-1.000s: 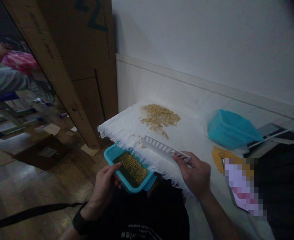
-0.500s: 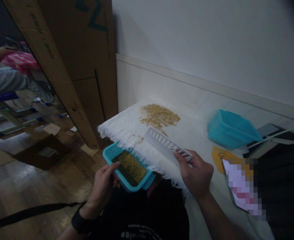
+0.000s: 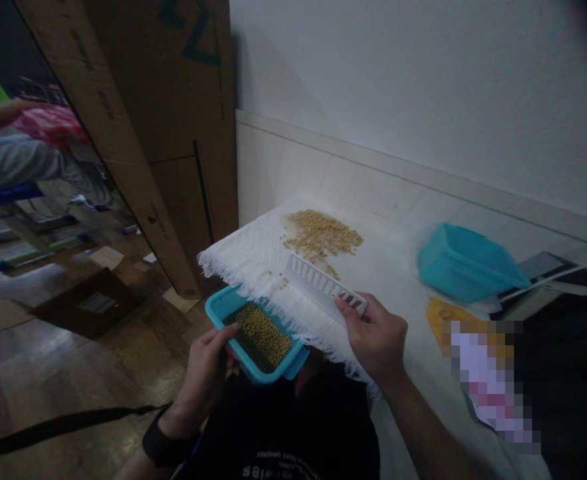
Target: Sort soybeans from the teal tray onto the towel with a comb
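My left hand (image 3: 216, 357) grips the near left rim of a blue plastic container (image 3: 266, 378), thumb over the edge. Inside it lie yellow soybeans (image 3: 269, 335) beside a patch of smaller green beans (image 3: 247, 347). The container sits just below the fringed edge of a white cloth (image 3: 243, 260) on the table. My right hand (image 3: 376, 340) is closed on one end of a narrow white slotted plastic tray (image 3: 323, 283), which is tilted low over the cloth. Beyond the tray, a pile of soybeans (image 3: 323, 232) is spread on the cloth, with a few loose ones nearer the fringe.
An empty-looking blue bin (image 3: 466, 263) stands at the right, near an orange cloth (image 3: 443, 317) and a black item (image 3: 563, 380). A tall cardboard box (image 3: 173, 107) rises at the left, against the wall. Farther left, a person's arm and leg (image 3: 28, 160) show.
My right hand has moved the slotted tray slightly left and toward the fringed edge. My left hand and the container have stayed almost where they were.
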`<action>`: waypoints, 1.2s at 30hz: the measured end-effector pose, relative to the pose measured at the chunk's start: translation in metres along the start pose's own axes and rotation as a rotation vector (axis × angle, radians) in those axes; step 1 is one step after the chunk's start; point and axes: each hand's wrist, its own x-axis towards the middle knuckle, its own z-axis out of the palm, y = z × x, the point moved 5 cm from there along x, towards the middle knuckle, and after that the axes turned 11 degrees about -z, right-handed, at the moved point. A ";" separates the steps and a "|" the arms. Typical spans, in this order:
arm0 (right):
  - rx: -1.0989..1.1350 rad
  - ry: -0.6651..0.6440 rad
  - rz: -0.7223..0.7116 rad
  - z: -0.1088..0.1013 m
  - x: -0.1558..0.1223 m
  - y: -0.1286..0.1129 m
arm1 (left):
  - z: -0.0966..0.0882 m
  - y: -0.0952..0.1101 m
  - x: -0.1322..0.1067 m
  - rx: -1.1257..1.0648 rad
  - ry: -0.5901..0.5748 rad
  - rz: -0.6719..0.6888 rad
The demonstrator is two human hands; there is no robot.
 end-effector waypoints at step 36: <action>0.022 0.021 0.188 0.014 0.001 -0.003 | -0.007 0.013 0.003 0.010 0.015 0.046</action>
